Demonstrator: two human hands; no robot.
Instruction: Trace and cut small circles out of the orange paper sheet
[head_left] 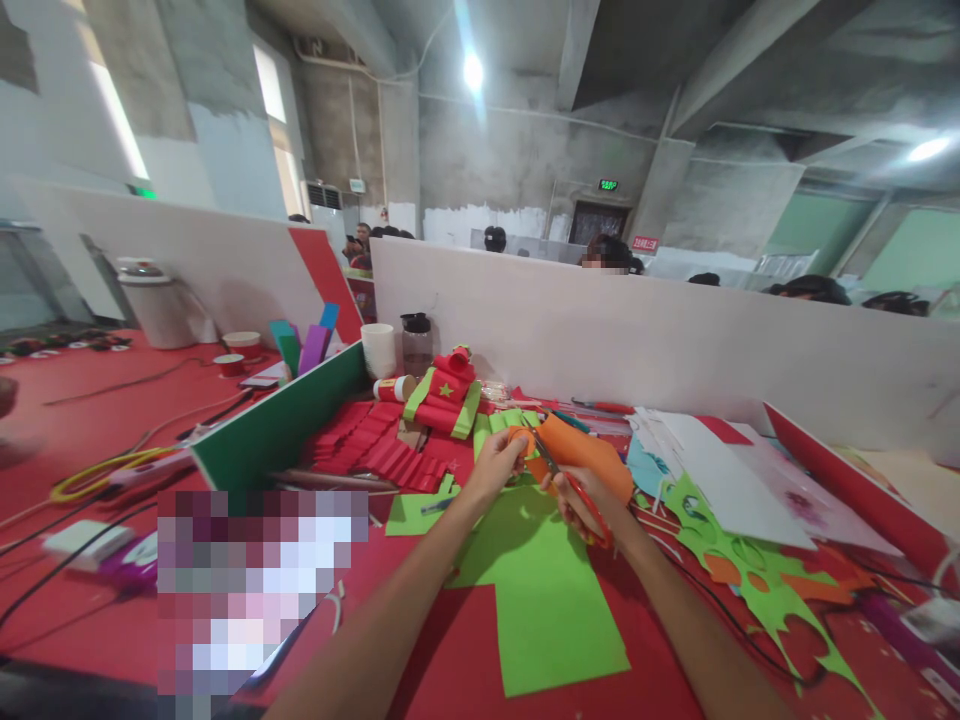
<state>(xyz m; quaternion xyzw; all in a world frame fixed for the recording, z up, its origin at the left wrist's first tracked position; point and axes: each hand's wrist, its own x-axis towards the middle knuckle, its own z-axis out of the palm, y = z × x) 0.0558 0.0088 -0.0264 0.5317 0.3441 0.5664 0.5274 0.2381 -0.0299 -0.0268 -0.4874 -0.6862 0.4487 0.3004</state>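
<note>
My left hand [497, 466] pinches the edge of an orange sheet [589, 452], which looks like craft foam or paper. In my right hand [581, 500] is a pair of scissors [592, 512] with red handles, fingers wrapped round the grips. The blades [541, 452] point up and left, at the orange sheet near my left fingers. Whether they are parted is hard to see. Beneath both hands lies a large bright green sheet [559, 620] with straight cut edges. Just behind stands a red and green craft piece [444, 392] bearing a yellow star.
Folded red strips [382, 445] lie at the left by a green divider [292, 415]. A white cup [379, 350] and a dark-lidded bottle [416, 345] stand behind. Green offcuts with holes [724, 530] and white sheets [720, 480] cover the right. A white partition [637, 340] closes off the back.
</note>
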